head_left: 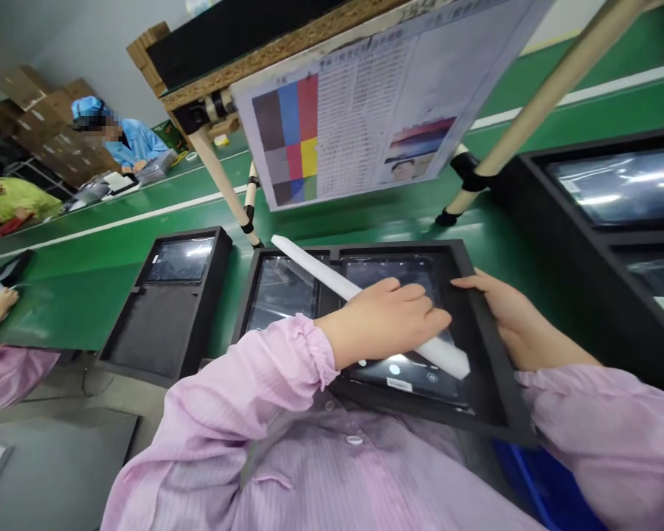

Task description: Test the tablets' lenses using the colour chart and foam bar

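A worker's left hand (390, 324) closed around a white strip (315, 269), held slantwise over a black tray (490, 346), while the right hand (512, 317) grasped the tray's right side, thumb over the rim. Two tablets (395, 371) lay side by side inside, the right one partly hidden by the left hand; whether the strip touched it could not be told. On the green surface (71, 295), a second tray (213, 295) with one tablet sat to the left, a larger tray (564, 247) to the right. A printed chart (354, 110) hung beyond. Farther off, a person in blue (138, 144) worked near stacked cartons (66, 151).
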A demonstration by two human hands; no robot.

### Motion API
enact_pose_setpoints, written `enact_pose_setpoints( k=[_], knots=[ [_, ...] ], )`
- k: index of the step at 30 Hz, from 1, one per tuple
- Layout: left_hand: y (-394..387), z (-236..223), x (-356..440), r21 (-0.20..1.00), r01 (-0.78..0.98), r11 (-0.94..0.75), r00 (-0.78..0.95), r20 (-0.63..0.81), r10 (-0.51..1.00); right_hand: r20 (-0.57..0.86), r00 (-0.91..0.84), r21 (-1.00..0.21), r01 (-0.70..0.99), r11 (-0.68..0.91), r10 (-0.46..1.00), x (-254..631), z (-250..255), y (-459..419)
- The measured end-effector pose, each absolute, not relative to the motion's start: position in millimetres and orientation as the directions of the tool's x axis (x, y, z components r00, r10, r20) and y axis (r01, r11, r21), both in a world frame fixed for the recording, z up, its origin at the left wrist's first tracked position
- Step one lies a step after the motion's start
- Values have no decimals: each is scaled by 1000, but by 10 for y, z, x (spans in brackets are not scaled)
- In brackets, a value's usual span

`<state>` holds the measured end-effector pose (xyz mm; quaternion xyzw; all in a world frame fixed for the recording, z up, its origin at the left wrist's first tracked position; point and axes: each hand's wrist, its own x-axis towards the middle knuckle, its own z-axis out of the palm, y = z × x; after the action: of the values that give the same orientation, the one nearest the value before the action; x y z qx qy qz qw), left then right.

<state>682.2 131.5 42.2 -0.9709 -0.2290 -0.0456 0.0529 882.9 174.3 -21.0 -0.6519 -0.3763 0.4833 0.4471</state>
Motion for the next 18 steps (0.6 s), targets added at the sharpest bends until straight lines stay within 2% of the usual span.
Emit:
enact_pose_setpoints(
  k=[3, 4, 8, 10, 11, 13, 14, 16, 18],
  knots=[
    [1453, 237, 6871, -65, 466, -883, 885, 35, 464, -282, 274, -948, 69, -311, 920, 8923, -351, 1862],
    [1486, 184, 6869, -63, 461, -885, 887, -3, 463, -234, 294, -959, 84, -269, 927, 8949, -375, 1888],
    [1569, 103, 6832, -108, 452, -885, 886, -57, 459, 85, 320, -974, 227, 10, 944, 9091, -261, 1779],
    [1585, 153, 6838, -181, 441, -879, 893, -8, 449, 229, 208, -926, 348, 147, 951, 9135, -134, 1561],
    [1579, 196, 6856, -220, 437, -872, 897, 35, 441, 281, 104, -878, 428, 212, 954, 9134, -81, 1423],
    [1521, 308, 6920, -291, 427, -856, 904, 139, 404, 336, -179, -664, 652, 367, 925, 9092, -22, 1134],
    [1463, 373, 6961, -317, 424, -848, 905, 196, 379, 339, -253, -551, 728, 409, 906, 9067, -17, 997],
    [1297, 508, 7032, -344, 407, -846, 900, 312, 306, 390, -292, -394, 805, 444, 874, 9064, -45, 749],
    [1106, 632, 7043, -314, 404, -859, 871, 420, 256, 502, -240, -317, 843, 435, 831, 9178, -118, 517]
  ],
)
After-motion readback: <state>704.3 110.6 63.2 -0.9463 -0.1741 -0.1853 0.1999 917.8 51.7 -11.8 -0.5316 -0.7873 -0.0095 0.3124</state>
